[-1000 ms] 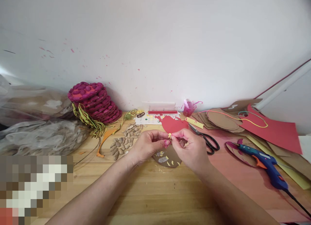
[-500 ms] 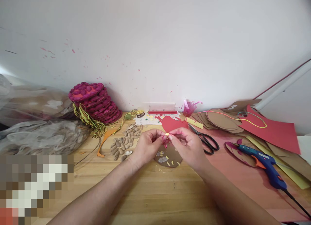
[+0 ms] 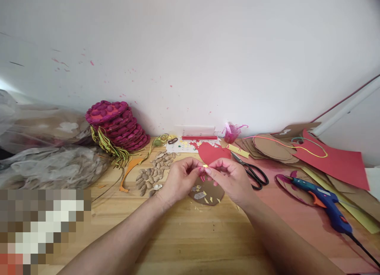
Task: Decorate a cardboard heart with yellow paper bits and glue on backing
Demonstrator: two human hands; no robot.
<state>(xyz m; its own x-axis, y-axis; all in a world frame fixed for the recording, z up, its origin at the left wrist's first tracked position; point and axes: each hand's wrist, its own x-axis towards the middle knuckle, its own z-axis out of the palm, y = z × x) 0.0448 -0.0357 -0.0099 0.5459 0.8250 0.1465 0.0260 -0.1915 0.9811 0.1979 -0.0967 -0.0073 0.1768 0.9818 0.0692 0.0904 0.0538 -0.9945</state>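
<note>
A small yellow paper piece is pinched between the fingertips of both hands; its exact shape is hard to make out. My left hand grips it from the left with thumb and forefinger, and my right hand from the right in the same way. Below them lies a brown cardboard disc, partly covered by the hands, with yellow paper scraps and a greyish patch on it. Just behind the fingers is a red paper shape. Black-handled scissors rest beside my right hand.
Peanuts are spread left of the hands, near a stack of magenta discs. A blue glue gun lies at right, before cardboard discs and red paper. A pink-stained cup stands by the wall.
Both hands stay almost in place, their fingertips shifting slightly around the yellow paper piece. The whole view has moved a little; nothing else visibly differs.
</note>
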